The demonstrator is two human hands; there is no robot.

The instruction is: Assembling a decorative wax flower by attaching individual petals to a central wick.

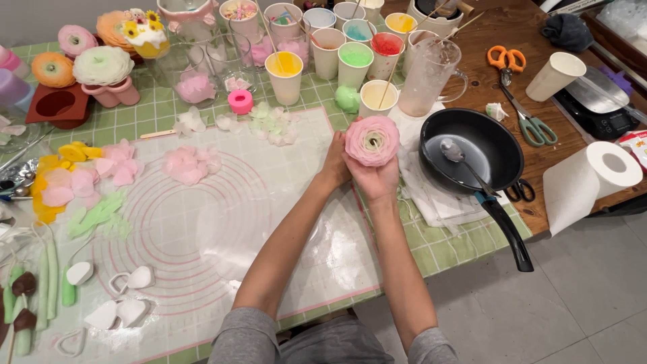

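Note:
Both my hands hold a round pink flower (372, 139) of layered petals with a pale yellow centre, raised over the far right edge of a translucent mat (222, 229) with pink circles. My left hand (335, 164) cups its left side. My right hand (377, 180) supports it from beneath. The fingers of both hands are mostly hidden behind the flower.
Loose pink petals (191, 164), yellow and green pieces lie on the mat's left. Paper cups of coloured liquid (355, 62) stand at the back. A black pan with a spoon (472, 152), scissors (519, 94), a plastic jug (431, 74) and a paper towel roll (593, 178) sit right.

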